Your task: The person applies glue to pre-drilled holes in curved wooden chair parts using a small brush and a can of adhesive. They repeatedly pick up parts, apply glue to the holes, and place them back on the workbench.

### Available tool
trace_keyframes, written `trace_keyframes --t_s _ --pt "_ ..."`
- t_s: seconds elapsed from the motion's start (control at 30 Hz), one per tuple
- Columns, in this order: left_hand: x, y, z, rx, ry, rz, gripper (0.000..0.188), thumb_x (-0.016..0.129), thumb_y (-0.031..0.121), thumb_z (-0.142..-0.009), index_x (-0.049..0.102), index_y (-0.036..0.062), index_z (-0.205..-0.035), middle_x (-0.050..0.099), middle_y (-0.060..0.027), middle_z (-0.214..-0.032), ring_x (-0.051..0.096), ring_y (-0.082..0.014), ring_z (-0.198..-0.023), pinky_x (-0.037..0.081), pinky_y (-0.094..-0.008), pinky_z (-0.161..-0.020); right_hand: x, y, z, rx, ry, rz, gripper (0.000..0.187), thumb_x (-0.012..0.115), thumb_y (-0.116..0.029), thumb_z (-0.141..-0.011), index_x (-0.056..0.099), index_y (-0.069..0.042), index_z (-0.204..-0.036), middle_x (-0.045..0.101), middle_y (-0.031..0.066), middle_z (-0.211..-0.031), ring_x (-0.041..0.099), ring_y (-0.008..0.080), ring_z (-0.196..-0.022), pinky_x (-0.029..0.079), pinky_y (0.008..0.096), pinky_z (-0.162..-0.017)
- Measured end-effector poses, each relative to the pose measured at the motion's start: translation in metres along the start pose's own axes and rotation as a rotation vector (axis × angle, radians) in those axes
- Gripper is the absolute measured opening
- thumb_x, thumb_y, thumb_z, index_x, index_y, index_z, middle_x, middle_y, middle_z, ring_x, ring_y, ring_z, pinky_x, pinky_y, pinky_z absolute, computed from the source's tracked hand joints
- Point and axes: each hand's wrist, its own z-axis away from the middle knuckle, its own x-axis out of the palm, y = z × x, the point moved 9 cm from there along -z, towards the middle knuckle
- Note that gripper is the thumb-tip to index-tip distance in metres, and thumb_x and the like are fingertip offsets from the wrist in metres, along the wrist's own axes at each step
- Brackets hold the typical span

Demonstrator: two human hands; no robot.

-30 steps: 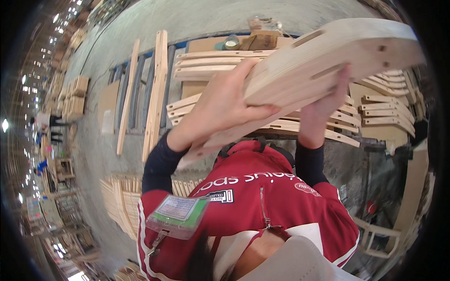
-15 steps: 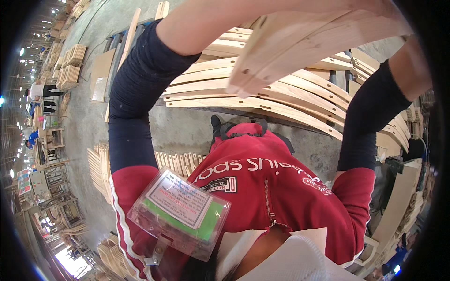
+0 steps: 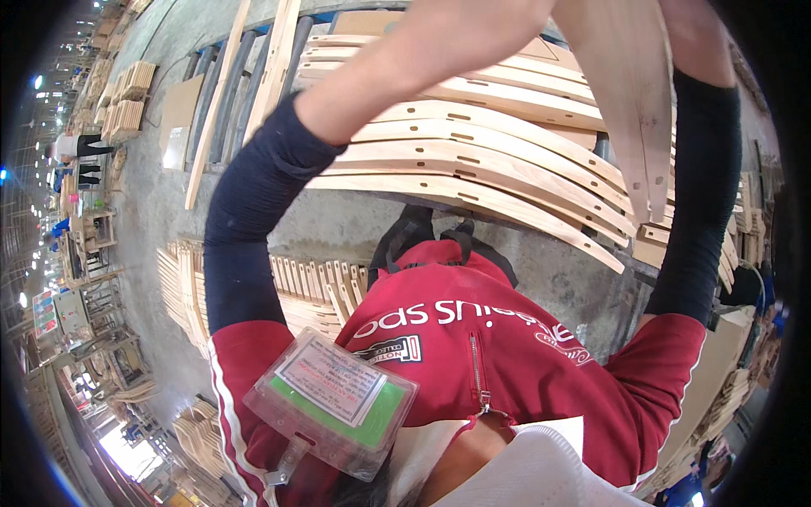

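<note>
Pale wooden boards, at least two side by side with small holes near the lower ends, hang raised at the upper right between my arms. My bare left forearm crosses the top toward their upper end, and my right forearm rises just beside them. Both hands lie beyond the upper edge, so their fingers and grip are hidden. Below the boards, several curved wooden slats with slots and holes lie in a row across the middle. The boards' lower ends overlap the right end of that row in view.
A roller conveyor with long narrow slats across it is at the upper left. More slats stand in a row at my left side. Farther left are stacked wooden parts and a person. A badge hangs at my chest.
The raised boards have swung from slanting to nearly upright and shifted right, uncovering more of the curved slats. My left forearm reaches farther inward; my right arm has straightened upward.
</note>
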Motion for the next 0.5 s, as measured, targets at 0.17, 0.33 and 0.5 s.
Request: trace_keyframes --t_s 0.17,0.33,0.5 --pt "-0.024 -0.075 0.035 -0.199 -0.007 -0.679 0.032 0.075 0.034 -0.08 0.069 0.0056 -0.093 0.066 -0.015 -0.085 0.065 -0.0301 -0.077 0.051 -0.0396 -0.071 0.089 0.061 -0.043 0.143 -0.382 -0.029 0.05 0.07 -0.032 -0.086 0.055 0.002 -0.119 0.066 0.0146 -0.113 0.064 0.0211 -0.105 0.053 0.0311 -0.085" --pt "-0.073 -0.089 0.044 0.218 -0.002 -1.417 0.075 0.081 0.037 -0.071 0.052 0.0144 -0.137 0.048 -0.0091 -0.144 0.048 -0.0278 -0.129 0.039 -0.0458 -0.106 0.203 0.194 -0.027 0.416 -0.839 -0.125 0.051 0.073 -0.032 -0.082 0.055 0.001 -0.116 0.067 0.0125 -0.112 0.066 0.02 -0.101 0.053 0.0296 -0.083" --pt "-0.085 -0.205 0.043 0.238 -0.457 -1.361 0.087 0.085 0.035 -0.06 0.046 0.0107 -0.134 0.051 -0.0096 -0.125 0.046 -0.0303 -0.123 0.028 -0.0461 -0.114 0.272 0.199 0.014 0.642 -1.021 -0.235 0.084 0.087 -0.047 -0.062 0.061 0.011 -0.117 0.065 0.017 -0.108 0.06 0.0245 -0.105 0.046 0.0311 -0.089"
